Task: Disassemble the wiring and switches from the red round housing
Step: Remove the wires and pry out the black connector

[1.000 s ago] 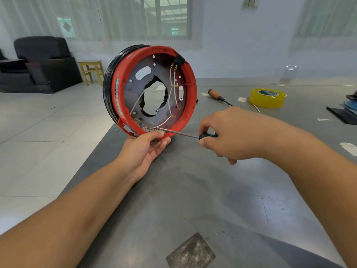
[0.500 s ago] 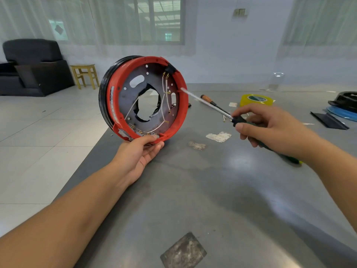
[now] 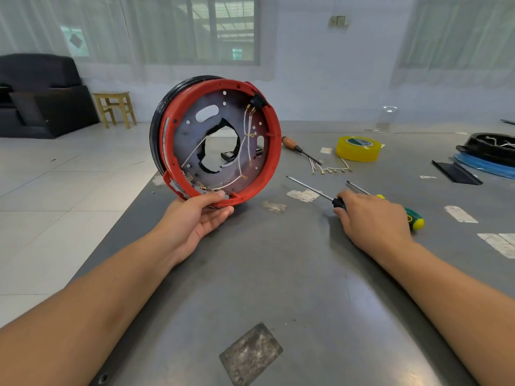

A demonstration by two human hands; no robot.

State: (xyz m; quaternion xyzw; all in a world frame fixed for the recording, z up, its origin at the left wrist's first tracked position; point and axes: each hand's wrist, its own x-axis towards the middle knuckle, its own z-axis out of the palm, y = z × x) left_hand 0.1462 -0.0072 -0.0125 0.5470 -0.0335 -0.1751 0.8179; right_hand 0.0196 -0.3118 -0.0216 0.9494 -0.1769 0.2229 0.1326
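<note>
On the near part of the grey metal table [image 3: 278, 288] a dull square patch [image 3: 250, 353] marks the surface, and both bare forearms reach away from the viewer across it. The left hand [image 3: 195, 218] is at centre left, its thumb over the lower rim and its fingers curled beneath, gripping the red round plastic housing [image 3: 220, 140], which stands on edge, tilted, at the table's left edge with its open face toward the viewer. Inside the housing, thin white wires [image 3: 241, 151] run over a dark perforated plate with a ragged central hole, up to a small black switch [image 3: 257, 101] set in the upper right rim. To the right, the right hand [image 3: 370, 215] lies low over the table, fingers curled around the green and yellow handled screwdriver [image 3: 412, 218], whose steel shaft points left toward the housing; whether the tool rests on the table I cannot tell. A second slim screwdriver shaft [image 3: 358, 188] lies just beyond the hand. Farther off lie a bundle of loose white wires with brass terminals [image 3: 331, 168], a wooden-handled screwdriver [image 3: 295, 147], a yellow roll of tape [image 3: 358, 149], and at far right a black curved part on blue sheet [image 3: 485, 157]. Off the table to the far left stand a small wooden stool [image 3: 114, 107] and a black armchair [image 3: 41, 96].
</note>
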